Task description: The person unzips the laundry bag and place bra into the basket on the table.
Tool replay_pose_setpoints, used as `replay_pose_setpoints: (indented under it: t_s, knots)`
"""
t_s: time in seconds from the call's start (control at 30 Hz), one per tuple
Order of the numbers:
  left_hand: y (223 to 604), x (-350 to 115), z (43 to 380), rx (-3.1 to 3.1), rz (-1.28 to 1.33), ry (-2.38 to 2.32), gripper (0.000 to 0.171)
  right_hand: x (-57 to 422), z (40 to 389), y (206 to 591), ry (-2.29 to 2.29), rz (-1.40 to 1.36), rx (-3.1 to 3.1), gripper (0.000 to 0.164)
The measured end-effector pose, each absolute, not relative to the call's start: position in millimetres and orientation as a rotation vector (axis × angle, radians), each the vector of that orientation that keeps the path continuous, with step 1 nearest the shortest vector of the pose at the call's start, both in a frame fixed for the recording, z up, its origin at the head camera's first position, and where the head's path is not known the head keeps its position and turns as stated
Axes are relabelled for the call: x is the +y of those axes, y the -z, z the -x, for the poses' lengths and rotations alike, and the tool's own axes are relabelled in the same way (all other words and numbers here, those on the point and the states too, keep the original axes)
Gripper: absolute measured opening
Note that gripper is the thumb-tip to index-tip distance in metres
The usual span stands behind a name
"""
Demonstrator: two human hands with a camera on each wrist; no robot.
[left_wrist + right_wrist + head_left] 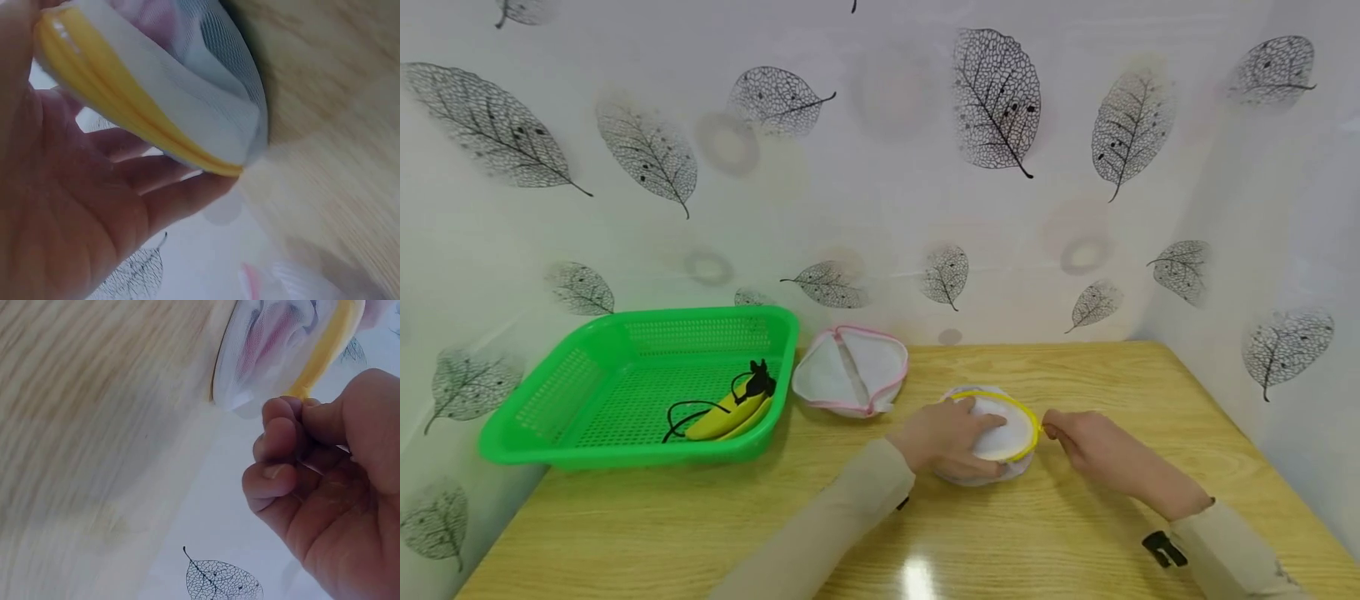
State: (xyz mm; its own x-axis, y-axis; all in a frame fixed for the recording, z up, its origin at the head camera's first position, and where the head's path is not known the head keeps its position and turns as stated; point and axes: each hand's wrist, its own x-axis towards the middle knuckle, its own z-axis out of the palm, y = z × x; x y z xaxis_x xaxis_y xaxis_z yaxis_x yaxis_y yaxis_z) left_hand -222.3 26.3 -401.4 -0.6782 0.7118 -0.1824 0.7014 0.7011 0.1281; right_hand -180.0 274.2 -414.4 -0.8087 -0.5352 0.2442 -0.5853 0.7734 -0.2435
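Note:
A round white mesh laundry bag (972,479) with a yellow zipper (125,103) sits on the table, right of the middle. My left hand (951,437) holds it from the left, with fingers spread over its white top and the thumb on its near side. At the bag's right end, my right hand (331,462) pinches the end of the yellow zipper between thumb and forefinger, the other fingers curled in. Whatever small part lies in that pinch is hidden by the fingertips. Something pinkish shows through the mesh in both wrist views.
A second white mesh bag (885,367) with pink trim lies behind, toward the left. Further left stands a green plastic basket (647,457), holding yellow banana-shaped things (730,414) and a black item with a cord (760,382). A leaf-patterned curtain (880,208) borders the wooden table (760,517).

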Motion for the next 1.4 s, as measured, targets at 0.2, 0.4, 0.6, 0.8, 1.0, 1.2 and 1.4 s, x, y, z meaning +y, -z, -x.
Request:
replay_pose_setpoints:
  t_s: [0.2,0.4,0.6,0.8,1.0,1.2,1.4]
  knots:
    - [394.8,21.6,228.3,2.638,-1.160,-0.122,0.069,277.2,179.0,416.7,-0.534,-0.934,-2.653,0.028]
    - [396.1,22.3,229.6,2.638,-1.144,-0.134,0.070,279.4,177.5,418.3,-0.607,-0.924,-2.647,0.028]
    - [397.2,21.8,229.6,2.643,-1.105,-0.143,0.072,281.3,176.1,419.7,-0.627,-0.908,-2.650,0.028]
    - [398.1,21.3,228.5,2.644,-1.100,-0.162,0.072,282.1,174.6,421.0,-0.627,-0.922,-2.638,0.029]
    - [397.9,20.6,228.0,2.642,-1.080,-0.153,0.073,280.6,170.6,420.2,-0.689,-0.965,-2.655,0.027]
    - [397.9,19.8,227.9,2.642,-1.079,-0.138,0.074,277.1,166.5,419.6,-0.700,-0.977,-2.660,0.025]
    - [398.6,19.8,228.0,2.641,-1.086,-0.134,0.074,276.6,165.7,420.7,-0.704,-1.001,-2.624,0.027]
